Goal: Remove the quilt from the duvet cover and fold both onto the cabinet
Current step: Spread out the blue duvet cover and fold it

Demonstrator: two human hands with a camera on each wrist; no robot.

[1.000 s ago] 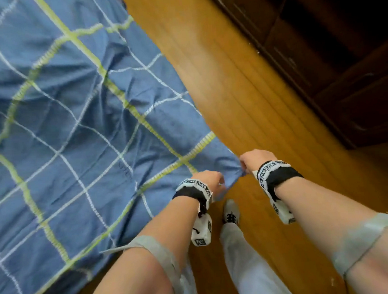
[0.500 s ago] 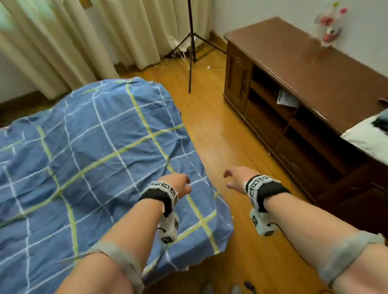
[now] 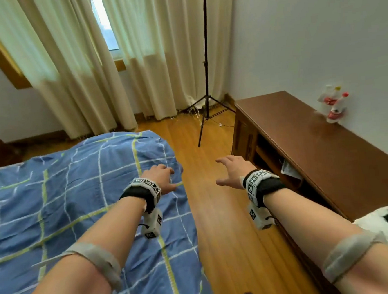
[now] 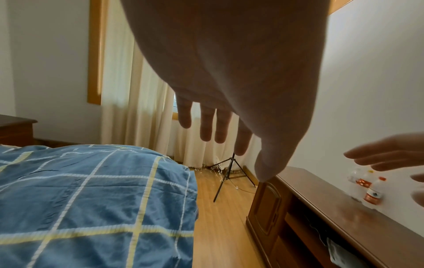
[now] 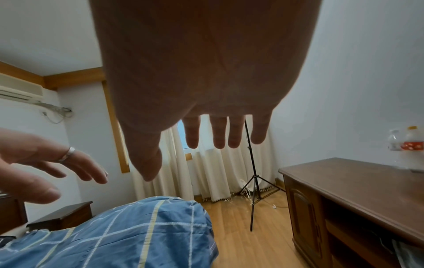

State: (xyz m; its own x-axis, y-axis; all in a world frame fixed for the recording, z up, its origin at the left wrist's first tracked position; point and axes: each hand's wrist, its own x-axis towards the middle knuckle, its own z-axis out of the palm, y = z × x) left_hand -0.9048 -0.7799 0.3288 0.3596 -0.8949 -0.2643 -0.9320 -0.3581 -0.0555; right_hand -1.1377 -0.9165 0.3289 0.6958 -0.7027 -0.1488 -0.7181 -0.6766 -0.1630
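My left hand (image 3: 160, 176) is held out above the near corner of the blue checked duvet cover (image 3: 59, 205), fingers (image 4: 207, 125) loose and spread, holding nothing; the left wrist view shows them hanging free in the air, clear of the fabric. My right hand (image 3: 233, 170) reaches forward beside the duvet cover, over the wooden floor (image 3: 217, 215) between it and the cabinet (image 3: 330, 158), palm down with the fingers (image 5: 219, 132) straight and slightly apart, likewise holding nothing. The duvet cover lies spread flat over the bed, its yellow and white lines running across it, one edge hanging toward the floor. Whether the quilt is inside it I cannot tell. On the far side of the floor from the duvet cover stands the dark brown cabinet, with two plastic bottles (image 3: 333, 106) on its top against the wall. At its near end lies some white and dark fabric (image 3: 387, 226). Beyond the duvet cover's far end a black tripod (image 3: 207, 87) stands in front of cream curtains (image 3: 76, 75)
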